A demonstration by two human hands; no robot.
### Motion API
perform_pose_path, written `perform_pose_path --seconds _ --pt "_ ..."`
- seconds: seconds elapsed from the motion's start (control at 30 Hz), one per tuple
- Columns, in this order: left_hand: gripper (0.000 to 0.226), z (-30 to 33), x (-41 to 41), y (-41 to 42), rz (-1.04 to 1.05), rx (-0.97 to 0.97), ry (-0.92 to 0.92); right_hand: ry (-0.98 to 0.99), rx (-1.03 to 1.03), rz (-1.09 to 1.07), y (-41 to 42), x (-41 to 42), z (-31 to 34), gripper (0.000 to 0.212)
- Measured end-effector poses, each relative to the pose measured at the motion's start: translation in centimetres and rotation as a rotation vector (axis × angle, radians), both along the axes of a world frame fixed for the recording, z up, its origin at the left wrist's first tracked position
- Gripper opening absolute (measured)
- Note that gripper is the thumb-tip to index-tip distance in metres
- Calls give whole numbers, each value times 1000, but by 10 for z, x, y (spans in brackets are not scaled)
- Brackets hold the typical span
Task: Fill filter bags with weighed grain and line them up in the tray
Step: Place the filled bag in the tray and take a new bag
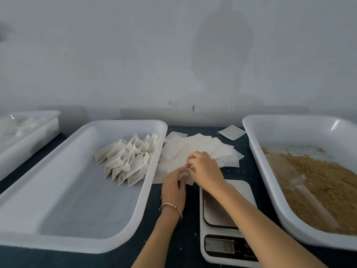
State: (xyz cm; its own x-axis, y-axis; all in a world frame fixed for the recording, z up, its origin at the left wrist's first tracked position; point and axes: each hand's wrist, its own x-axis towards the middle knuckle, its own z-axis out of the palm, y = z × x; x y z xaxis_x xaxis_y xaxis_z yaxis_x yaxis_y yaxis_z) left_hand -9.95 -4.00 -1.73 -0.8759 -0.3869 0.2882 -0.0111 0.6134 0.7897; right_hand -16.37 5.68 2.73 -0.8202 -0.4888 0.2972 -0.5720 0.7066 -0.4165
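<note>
Filter bag [186, 177] pinched by both hands' fingers [188, 167]; scale [228, 225] writing unreadable.

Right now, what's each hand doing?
Left hand: fingers curled, pinching an empty filter bag from the pile.
Right hand: pinching the same bag.

Scale display [219, 245] unreadable; grain tray [270, 172] cut off.

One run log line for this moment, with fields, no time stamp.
step: picking empty bag | left hand and right hand: pinch bag at pile | scale: bare | tray: filled bags at far right
</note>
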Motion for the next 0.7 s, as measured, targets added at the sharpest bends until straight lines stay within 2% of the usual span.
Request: perform_pose_path --seconds 0.07,0.17,0.27,0.33,0.4,0.5,0.53,0.57,0.63,0.7 --pt "13 2 2 -3 54 113 44 2 -102 33 0 4 1 16" --pt "29 11 11 -3 60 254 113 -6 -231 60 6 11 9 17" --pt "36 22 27 -1 29 308 192 -124 -294 74 21 23 24 17" --pt "30 33 39 2 6 342 211 -201 -403 48 34 36 34 11" --pt "12 43 53 7 1 328 208 -240 -554 -1 50 56 40 14" --pt "15 56 78 21 61 197 307 -188 -691 -154 71 87 41 16" --pt "8 62 84 27 48 189 316 -158 -716 -193 75 97 40 13" --pt "7 67 90 33 0 226 300 -123 -726 -209 78 106 39 12" --pt "32 73 96 47 -154 388 226 -11 -689 -185 80 121 35 12" --pt "35 75 98 62 -270 520 135 98 -615 -156 80 131 32 12"
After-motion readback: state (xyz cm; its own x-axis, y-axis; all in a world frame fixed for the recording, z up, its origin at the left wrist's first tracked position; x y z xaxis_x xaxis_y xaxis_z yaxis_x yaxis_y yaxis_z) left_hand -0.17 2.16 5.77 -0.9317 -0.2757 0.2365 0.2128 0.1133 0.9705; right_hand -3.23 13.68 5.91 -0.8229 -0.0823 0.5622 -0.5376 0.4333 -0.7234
